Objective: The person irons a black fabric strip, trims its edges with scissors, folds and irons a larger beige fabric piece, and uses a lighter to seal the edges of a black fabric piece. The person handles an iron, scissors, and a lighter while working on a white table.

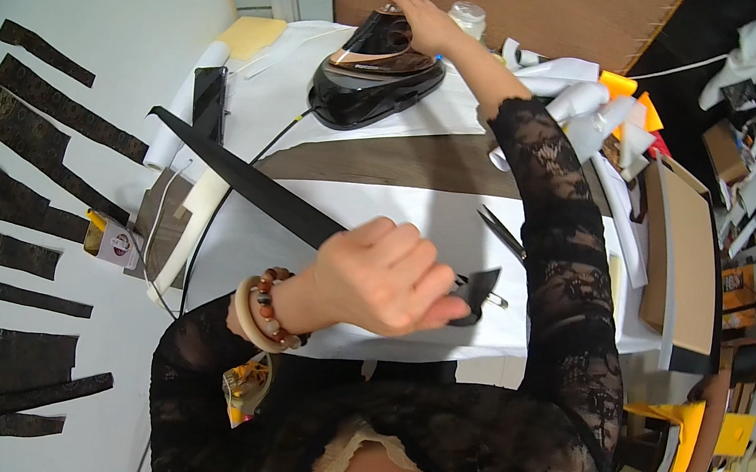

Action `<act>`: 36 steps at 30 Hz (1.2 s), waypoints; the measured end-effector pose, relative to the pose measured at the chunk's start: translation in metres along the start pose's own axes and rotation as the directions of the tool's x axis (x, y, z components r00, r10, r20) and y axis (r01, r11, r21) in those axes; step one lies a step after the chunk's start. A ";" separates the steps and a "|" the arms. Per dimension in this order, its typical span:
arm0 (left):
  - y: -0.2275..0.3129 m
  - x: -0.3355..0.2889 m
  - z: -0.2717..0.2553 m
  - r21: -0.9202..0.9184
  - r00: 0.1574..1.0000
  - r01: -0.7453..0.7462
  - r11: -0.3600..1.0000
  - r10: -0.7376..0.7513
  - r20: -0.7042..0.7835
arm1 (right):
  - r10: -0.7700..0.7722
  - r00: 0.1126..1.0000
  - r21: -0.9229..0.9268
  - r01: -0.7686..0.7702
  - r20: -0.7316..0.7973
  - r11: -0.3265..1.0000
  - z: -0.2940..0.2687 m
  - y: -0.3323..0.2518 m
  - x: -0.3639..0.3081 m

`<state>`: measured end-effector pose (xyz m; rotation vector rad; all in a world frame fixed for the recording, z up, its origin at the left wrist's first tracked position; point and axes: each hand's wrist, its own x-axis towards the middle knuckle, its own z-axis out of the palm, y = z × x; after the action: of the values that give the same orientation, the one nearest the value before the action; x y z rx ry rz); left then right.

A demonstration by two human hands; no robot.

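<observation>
My left hand [381, 276] is closed in a fist around a long black fabric strip [248, 181]. One part of the strip runs up and left to a narrow tip; a short end sticks out beyond my thumb. Stretched far forward, my right hand [428, 27] lies against the top of a black and copper iron [378, 48], its fingers extended to the left. The iron rests on a glossy black base [376, 92]. A small metal clip or pin [495, 300] shows beside the strip's short end. Dark scissors or snips [502, 230] lie near my right forearm.
White cloth [372, 210] covers much of the table. At its left are a black phone [208, 105] and a cable. Several dark patterned strips [27, 141] hang on the left white surface. Rolled paper [572, 104] and a cardboard box [677, 254] crowd the right. A glass jar [468, 19] stands behind.
</observation>
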<state>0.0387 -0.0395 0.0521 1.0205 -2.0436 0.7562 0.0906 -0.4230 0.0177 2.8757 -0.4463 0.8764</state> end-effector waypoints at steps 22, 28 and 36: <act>0.006 0.004 0.028 -0.100 0.972 0.172 0.980 -0.185 -0.144 | 0.788 0.496 0.872 -0.115 -0.364 0.476 -0.311 -0.160 -0.310; 0.014 0.003 0.028 -0.100 0.972 0.163 0.982 -0.177 -0.154 | 0.781 0.508 0.910 0.015 -0.363 0.414 -0.257 -0.252 -0.375; 0.016 0.000 0.031 -0.127 0.958 0.172 0.977 -0.196 -0.210 | 0.663 0.661 0.895 0.030 -0.351 0.444 -0.272 -0.243 -0.368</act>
<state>0.0144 -0.0542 0.0318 1.0015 -1.7518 0.6256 -0.2703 -0.0516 0.0340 2.7603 -0.6613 2.8496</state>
